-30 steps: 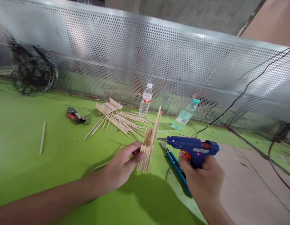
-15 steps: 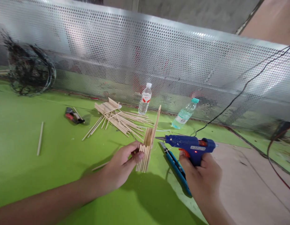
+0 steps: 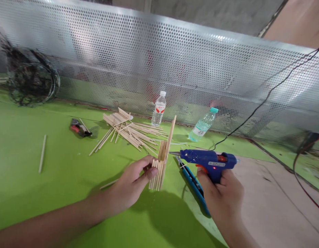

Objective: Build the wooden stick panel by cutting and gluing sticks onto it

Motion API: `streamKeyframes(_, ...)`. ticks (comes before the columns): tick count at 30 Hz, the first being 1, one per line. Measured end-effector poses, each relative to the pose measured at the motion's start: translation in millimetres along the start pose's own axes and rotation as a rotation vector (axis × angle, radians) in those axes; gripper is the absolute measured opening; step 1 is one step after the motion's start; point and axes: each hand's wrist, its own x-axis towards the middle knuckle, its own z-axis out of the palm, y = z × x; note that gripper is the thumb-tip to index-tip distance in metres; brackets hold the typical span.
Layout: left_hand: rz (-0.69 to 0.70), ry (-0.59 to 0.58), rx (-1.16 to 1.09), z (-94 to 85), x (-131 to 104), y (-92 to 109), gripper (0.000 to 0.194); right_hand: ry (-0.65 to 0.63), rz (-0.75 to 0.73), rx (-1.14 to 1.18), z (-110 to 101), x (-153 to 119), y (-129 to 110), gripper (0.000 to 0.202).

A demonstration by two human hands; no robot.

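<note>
In the head view, a stick assembly (image 3: 161,166) is being pinched by the left hand (image 3: 135,182) at its two o'clock. A glue gun (image 3: 200,156) is being gripped by the right hand (image 3: 223,193), nozzle (image 3: 175,153) toward nine o'clock. The green surface (image 3: 71,175) is being bordered at twelve by a perforated panel (image 3: 123,62).

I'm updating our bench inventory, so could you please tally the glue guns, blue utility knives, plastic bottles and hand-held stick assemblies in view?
Hot glue gun, in the right hand: 1
Blue utility knife: 1
Plastic bottles, one white-capped bottle and one teal-capped bottle: 2
Stick assembly, in the left hand: 1
Total: 5
</note>
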Motion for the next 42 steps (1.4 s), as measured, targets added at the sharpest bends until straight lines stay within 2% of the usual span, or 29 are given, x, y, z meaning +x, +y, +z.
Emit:
streamKeyframes(4,0.029,-0.027,0.002,0.3,0,1,0.042,-0.014,0.045,0.037,0,0,-2,0.025)
streamKeyframes(9,0.018,-0.050,-0.013,-0.3,2,-2,0.040,-0.017,0.011,0.022,0,-1,-2,0.023)
streamKeyframes(13,-0.042,-0.089,-0.028,-1.9,3,1,0.041,-0.040,0.000,0.044,0,-3,-1,0.024)
streamKeyframes(19,-0.120,-0.127,-0.155,-3.9,2,5,0.052,-0.054,-0.125,-0.050,-2,-3,0,0.020)
streamKeyframes(25,-0.201,-0.100,-0.193,-6.4,1,-3,0.062,-0.055,-0.222,-0.118,-4,-2,-2,0.019)
streamKeyframes(30,-0.146,-0.139,-0.234,-6.3,4,-3,0.047,-0.041,-0.308,-0.148,-3,-4,3,0.018)
streamKeyframes(36,-0.225,-0.158,-0.367,-4.9,6,-7,0.032,0.006,-0.427,-0.240,-5,-4,-1,0.025)
streamKeyframes(42,-0.256,-0.137,-0.513,-5.0,7,-11,0.021,0.067,-0.427,-0.272,-5,-3,-5,0.031)
